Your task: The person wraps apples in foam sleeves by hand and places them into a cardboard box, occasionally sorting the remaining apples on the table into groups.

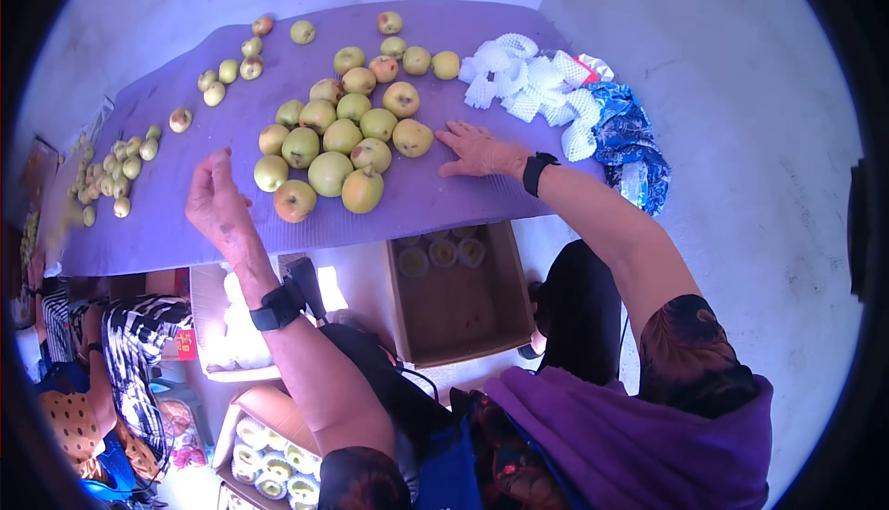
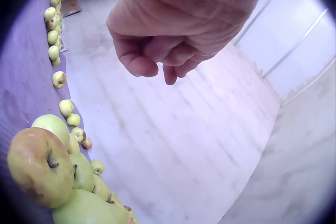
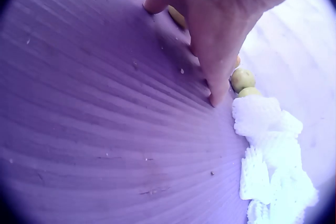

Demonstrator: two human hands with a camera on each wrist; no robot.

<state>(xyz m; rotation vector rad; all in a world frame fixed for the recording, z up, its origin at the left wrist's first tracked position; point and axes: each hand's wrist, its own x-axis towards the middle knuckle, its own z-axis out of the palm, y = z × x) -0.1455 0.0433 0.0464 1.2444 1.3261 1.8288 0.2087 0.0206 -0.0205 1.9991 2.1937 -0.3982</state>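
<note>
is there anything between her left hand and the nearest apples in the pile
Nothing visible. The left hand hovers above the purple mat with fingers loosely curled, holding nothing; only bare mat lies between it and the closest apple of the pile. The right hand rests flat on the mat at the pile's other side, out of the way.

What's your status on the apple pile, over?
Left hand raised beside the apple pile, fingers loosely curled, holding nothing. Right hand flat on purple mat by the pile. Nothing in the way.
</note>
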